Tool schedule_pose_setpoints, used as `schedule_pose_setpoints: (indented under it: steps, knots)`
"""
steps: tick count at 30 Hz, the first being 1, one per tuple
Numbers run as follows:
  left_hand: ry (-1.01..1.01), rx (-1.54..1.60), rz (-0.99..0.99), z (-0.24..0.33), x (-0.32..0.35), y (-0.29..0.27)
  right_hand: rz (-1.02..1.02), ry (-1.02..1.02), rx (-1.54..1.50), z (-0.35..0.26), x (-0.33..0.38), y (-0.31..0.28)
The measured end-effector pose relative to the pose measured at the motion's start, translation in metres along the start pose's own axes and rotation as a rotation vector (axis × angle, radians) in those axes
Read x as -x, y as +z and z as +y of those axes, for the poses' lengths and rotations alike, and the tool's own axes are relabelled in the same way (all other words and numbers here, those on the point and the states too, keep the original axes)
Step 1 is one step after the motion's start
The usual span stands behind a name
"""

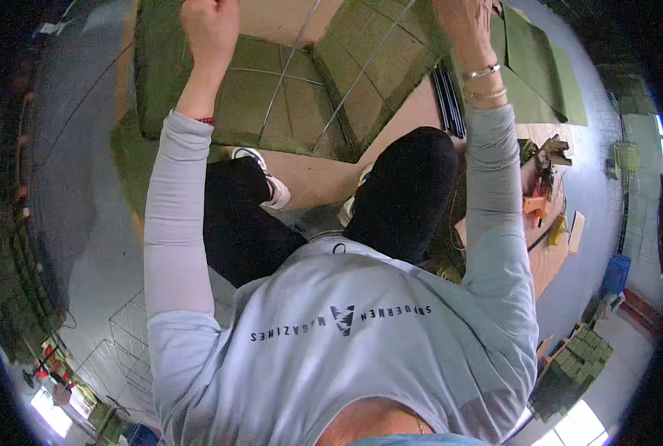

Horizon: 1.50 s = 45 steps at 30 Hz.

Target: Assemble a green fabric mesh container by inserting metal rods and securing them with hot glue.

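Note:
An open, box-like frame of thin metal wire (pixel 295 77) with green mesh fabric (pixel 261 111) on its sides lies in front of my legs. My left hand (pixel 211 28) is over its left side near the top edge of the view, with fingers curled closed. What those fingers hold, if anything, is hidden. My right hand (pixel 465 21) is beside the frame's far right corner. Its fingers are cut off by the view's edge, so I cannot tell their shape.
Dark rods (pixel 447 100) lie right of the frame, by a green sheet (pixel 536 70). Tools with an orange part (pixel 536 204) lie on a brown board (pixel 547 264) beside my right arm. Wire grids (pixel 129 334) stand at lower left; stacked green pieces (pixel 580 364) are at lower right.

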<state>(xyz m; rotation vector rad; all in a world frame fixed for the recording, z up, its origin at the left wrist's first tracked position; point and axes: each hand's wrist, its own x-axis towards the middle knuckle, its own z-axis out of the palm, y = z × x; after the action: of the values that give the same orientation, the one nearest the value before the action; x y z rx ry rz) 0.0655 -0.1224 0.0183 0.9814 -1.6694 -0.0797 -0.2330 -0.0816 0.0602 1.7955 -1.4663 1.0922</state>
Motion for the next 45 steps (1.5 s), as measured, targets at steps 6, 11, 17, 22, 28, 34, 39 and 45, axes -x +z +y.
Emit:
schedule_pose_setpoints:
  steps: [6,11,17,22,28,34,39,45]
  knots:
    - [-0.022,0.061,-0.051,-0.004,-0.004,0.002,-0.225,0.043,0.148,-0.007,-0.014,-0.016]
    - [-0.022,0.04,-0.093,-0.002,-0.012,0.0,-0.22,-0.018,0.063,-0.011,-0.017,-0.036]
    - [0.079,0.054,-0.119,0.004,-0.017,0.01,-0.313,0.109,0.042,-0.007,-0.011,-0.034]
    - [0.014,0.12,-0.195,0.015,-0.02,0.028,0.033,0.016,-0.072,-0.012,0.022,-0.044]
    - [0.026,0.13,-0.214,0.023,-0.032,0.041,-0.418,0.052,-0.75,-0.11,0.157,-0.015]
    - [-0.148,0.285,-0.258,0.014,-0.044,0.07,-0.893,0.453,-1.041,-0.118,0.17,0.007]
    - [-0.23,0.353,-0.209,0.008,-0.046,0.069,-0.91,0.238,-0.924,-0.1,0.187,0.03]
    - [-0.429,0.37,-0.199,0.011,-0.037,0.049,-0.861,0.232,-0.846,-0.111,0.192,0.032]
